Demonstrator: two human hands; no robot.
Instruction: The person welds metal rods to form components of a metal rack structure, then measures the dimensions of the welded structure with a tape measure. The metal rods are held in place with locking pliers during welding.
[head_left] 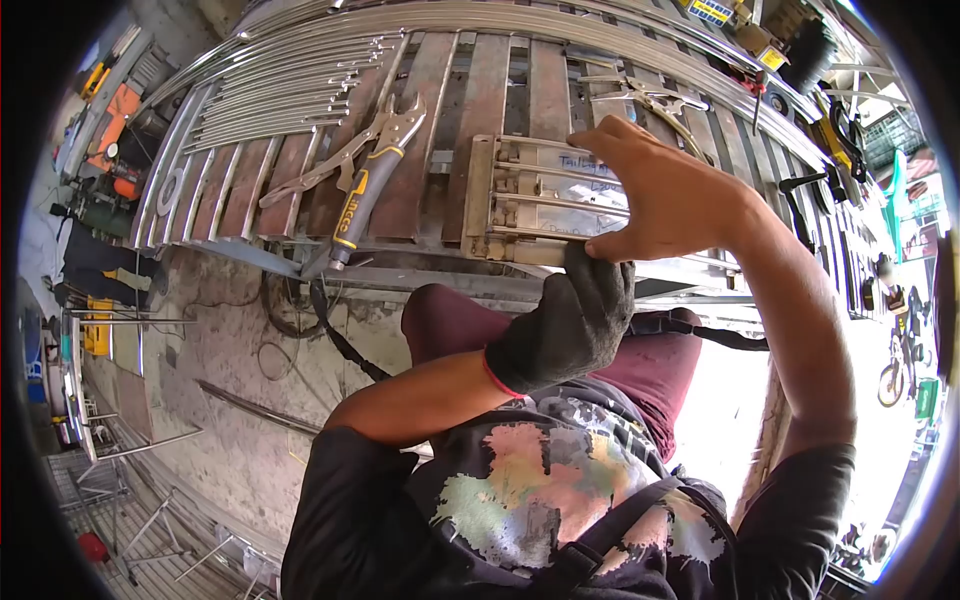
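Metal frame piece point(540, 205) on slatted bench, gripped between left hand point(570, 320) below, right hand point(660, 195) above.

A metal workshop, partly open to the street, is showing here. A slatted steel workbench point(480, 90) is carrying locking pliers point(372, 165) and a second clamp point(655, 100), while bent steel rods point(270, 105) are lying in a bundle at its edge. More tubing and welded frames point(130, 470) are sitting on the stained concrete floor point(230, 360). Tools and boxes are crowding a shelf point(770, 50) behind the bench, and a parked motorbike point(895, 365) is standing in daylight beyond.
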